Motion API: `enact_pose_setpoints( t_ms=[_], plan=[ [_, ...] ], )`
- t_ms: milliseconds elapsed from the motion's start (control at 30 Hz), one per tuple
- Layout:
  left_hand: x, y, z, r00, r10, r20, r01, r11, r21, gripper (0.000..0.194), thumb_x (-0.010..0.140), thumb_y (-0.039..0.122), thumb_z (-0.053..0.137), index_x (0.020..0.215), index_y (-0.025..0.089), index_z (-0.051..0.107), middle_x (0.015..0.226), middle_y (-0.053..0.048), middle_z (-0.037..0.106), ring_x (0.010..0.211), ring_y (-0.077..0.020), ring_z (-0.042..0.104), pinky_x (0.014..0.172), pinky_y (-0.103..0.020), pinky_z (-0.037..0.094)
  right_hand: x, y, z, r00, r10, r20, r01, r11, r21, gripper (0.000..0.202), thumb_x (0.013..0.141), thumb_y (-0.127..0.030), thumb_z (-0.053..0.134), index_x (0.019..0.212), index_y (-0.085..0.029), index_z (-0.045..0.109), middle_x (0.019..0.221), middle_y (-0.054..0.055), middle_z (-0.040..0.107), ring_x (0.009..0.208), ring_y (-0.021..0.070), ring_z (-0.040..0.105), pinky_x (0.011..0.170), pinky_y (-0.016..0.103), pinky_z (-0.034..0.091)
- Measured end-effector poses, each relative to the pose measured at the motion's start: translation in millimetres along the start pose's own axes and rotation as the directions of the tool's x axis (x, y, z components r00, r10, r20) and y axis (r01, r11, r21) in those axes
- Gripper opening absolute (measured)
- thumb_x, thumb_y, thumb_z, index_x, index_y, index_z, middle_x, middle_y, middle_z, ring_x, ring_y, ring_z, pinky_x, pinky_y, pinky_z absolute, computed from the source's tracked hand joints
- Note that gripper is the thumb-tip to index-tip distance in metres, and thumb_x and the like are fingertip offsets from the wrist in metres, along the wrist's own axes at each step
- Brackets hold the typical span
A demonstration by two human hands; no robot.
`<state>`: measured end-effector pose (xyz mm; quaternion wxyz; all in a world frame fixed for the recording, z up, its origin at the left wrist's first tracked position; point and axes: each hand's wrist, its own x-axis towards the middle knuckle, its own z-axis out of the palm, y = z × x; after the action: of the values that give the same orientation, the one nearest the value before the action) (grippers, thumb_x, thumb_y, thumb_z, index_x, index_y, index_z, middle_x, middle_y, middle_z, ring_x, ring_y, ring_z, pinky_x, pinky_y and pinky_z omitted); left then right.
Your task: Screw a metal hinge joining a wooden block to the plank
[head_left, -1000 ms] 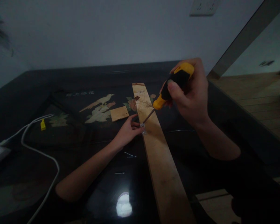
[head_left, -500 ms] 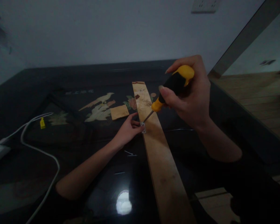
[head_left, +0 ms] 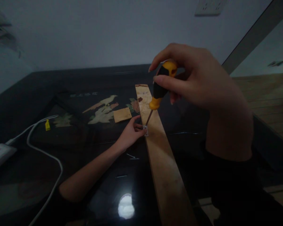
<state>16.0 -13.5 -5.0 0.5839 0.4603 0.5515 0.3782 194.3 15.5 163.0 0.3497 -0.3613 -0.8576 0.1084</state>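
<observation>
My right hand [head_left: 186, 75] grips the black and yellow handle of a screwdriver [head_left: 160, 84], fingertips and thumb around it. The shaft slants down, its tip at a small metal bracket [head_left: 146, 131] on the left edge of a long wooden board [head_left: 163, 157]. My left hand [head_left: 131, 133] pinches that bracket against the board, with the thumb on top and the other fingers at the board's side. Any screw under the tip is too small to make out.
A small square wooden piece [head_left: 122, 115] lies left of the board. Several thin screws or nails [head_left: 134, 158] are on the dark glossy table [head_left: 96, 175]. A white cable [head_left: 55, 158] with a yellow tag [head_left: 47, 125] runs from a power strip [head_left: 2, 153] at left.
My right hand has turned and tipped up, bringing the screwdriver closer to upright, its handle shifted left. My left hand stays at the bracket. The view has shifted slightly.
</observation>
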Motion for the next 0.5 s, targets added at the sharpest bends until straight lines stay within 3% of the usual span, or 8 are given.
enact_pose_setpoints(
  t_ms=[133, 233, 400, 500],
  plan=[
    [-0.9, 1.6, 0.3, 1.0, 0.001, -0.008, -0.001, 1.0, 0.015, 0.069, 0.072, 0.008, 0.068, 0.134, 0.014, 0.038, 0.081, -0.001, 0.064, 0.07, -0.0114, 0.062, 0.07, -0.027, 0.049, 0.3, -2.3, 10.9, 0.993, -0.02, -0.119, -0.01, 0.969, -0.246, 0.03, 0.086, -0.047, 0.053, 0.087, -0.018, 0.063, 0.079, 0.003, 0.062, 0.073, 0.0186, 0.056, 0.067, 0.032, 0.039],
    [-1.7, 2.5, 0.6, 1.0, -0.005, 0.001, 0.005, 1.0, 0.011, 0.069, 0.073, 0.008, 0.068, 0.134, 0.015, 0.037, 0.082, 0.0, 0.063, 0.069, -0.0111, 0.062, 0.069, -0.026, 0.049, 0.6, -4.1, 15.7, 0.989, 0.05, -0.139, -0.093, 0.942, -0.321, 0.039, 0.089, -0.052, 0.043, 0.097, -0.019, 0.062, 0.084, 0.005, 0.062, 0.078, 0.0224, 0.057, 0.069, 0.035, 0.038],
    [-2.5, 2.3, 0.8, 1.0, -0.003, 0.0, 0.003, 1.0, 0.009, 0.069, 0.072, 0.008, 0.068, 0.134, 0.014, 0.037, 0.082, 0.0, 0.063, 0.07, -0.0111, 0.061, 0.07, -0.026, 0.049, -4.8, -5.7, 1.5, 0.999, 0.01, 0.038, -0.005, 0.991, -0.131, 0.025, 0.09, -0.026, 0.045, 0.111, -0.017, 0.055, 0.1, 0.005, 0.061, 0.088, 0.0193, 0.057, 0.076, 0.032, 0.042],
    [-3.6, 2.5, 0.9, 1.0, -0.009, 0.007, 0.009, 1.0, 0.012, 0.07, 0.072, 0.01, 0.068, 0.135, 0.014, 0.036, 0.083, -0.001, 0.063, 0.072, -0.012, 0.062, 0.072, -0.026, 0.049, -7.5, -6.5, -3.5, 0.999, -0.026, 0.046, 0.032, 0.99, -0.138, 0.021, 0.087, -0.024, 0.053, 0.108, -0.02, 0.056, 0.095, 0.002, 0.062, 0.082, 0.0168, 0.058, 0.074, 0.03, 0.044]
  ],
)
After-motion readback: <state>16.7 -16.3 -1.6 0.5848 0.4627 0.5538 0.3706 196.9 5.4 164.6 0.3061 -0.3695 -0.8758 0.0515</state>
